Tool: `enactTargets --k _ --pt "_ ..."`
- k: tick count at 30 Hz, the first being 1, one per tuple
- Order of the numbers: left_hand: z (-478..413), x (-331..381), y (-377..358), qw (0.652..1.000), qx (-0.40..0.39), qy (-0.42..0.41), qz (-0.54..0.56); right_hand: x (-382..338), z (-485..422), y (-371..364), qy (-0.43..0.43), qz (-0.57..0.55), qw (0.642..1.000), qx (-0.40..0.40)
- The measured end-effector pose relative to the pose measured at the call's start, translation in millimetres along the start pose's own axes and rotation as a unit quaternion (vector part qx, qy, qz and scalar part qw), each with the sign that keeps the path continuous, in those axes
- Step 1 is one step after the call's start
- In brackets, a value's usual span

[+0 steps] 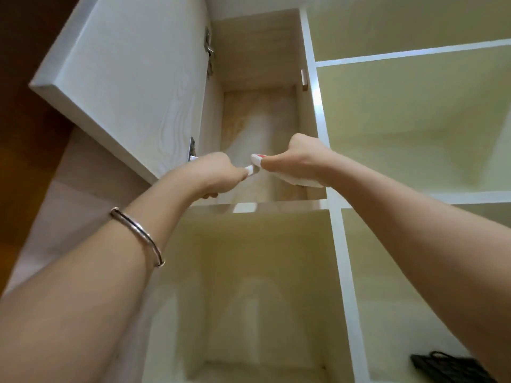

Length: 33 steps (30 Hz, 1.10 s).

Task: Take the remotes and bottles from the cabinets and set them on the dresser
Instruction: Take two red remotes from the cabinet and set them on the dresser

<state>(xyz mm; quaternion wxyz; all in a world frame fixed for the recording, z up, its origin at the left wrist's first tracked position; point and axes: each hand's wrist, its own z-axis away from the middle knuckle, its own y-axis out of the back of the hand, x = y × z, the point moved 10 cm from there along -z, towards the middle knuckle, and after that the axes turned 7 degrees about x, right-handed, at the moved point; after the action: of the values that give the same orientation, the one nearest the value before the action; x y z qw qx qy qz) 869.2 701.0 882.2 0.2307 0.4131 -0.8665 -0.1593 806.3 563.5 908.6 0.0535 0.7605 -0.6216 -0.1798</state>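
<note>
Right hand point(297, 158): I read it as closed around a white remote point(258, 159) with a red patch at its far end, thumb pressed on top; the remote's near end pokes out below the palm.

Left hand point(218, 172): curled shut on a small white item point(249, 170), only its tip showing past the fingers (too little visible to say remote or bottle). The two tips nearly touch.

Bracelet point(138, 234): silver, loose on my left forearm.

Location: both hands sit at the mouth of the upper cabinet point(257, 64), just above its bottom shelf edge point(276, 203).

Step, as I judge it: lifting items out of the cabinet. Next move calls for drawing both hands back and down toward the dresser, which is not in view.

Edges: open door point(132, 78) hangs close on the left, its hinge point(191, 150) right beside my left wrist; white divider point(320, 128) hugs the right hand. Free room lies straight back toward me.

Elsewhere: open shelves on the right; a dark object point(448, 367) on a lower one.
</note>
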Motion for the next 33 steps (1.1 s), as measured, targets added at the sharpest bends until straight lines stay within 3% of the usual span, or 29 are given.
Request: enactTargets --k 3,6,9,14,18,25,33 --pt "26.5 -11.3 6.3 0.988 0.059 0.017 0.143 4.5 23.5 13.2 -0.012 -0.081 0.997 0.016" --pt "62.4 -22.1 1.3 0.944 0.078 0.025 0.319 15.2 59.5 21.9 -0.032 -0.128 0.991 0.037" --pt "109.6 -27.1 -17.6 0.902 0.065 0.046 0.425 33.1 111.5 27.4 -0.072 -0.138 0.987 0.039" --pt "215.6 -19.0 -67.2 0.854 -0.017 0.042 0.518 73.1 236.0 48.7 -0.161 -0.093 0.981 0.059" --pt "321.8 -3.6 -135.8 0.809 -0.198 0.064 0.55 107.6 368.4 62.7 -0.277 -0.02 0.96 0.037" --pt "537.9 19.6 -205.8 0.733 -0.449 0.101 0.502 123.5 604.2 146.9 -0.478 0.156 0.863 0.042" --pt "745.9 60.0 -189.2 0.652 -0.627 0.009 0.426 30.4 860.6 295.5 -0.658 0.291 0.685 0.115"
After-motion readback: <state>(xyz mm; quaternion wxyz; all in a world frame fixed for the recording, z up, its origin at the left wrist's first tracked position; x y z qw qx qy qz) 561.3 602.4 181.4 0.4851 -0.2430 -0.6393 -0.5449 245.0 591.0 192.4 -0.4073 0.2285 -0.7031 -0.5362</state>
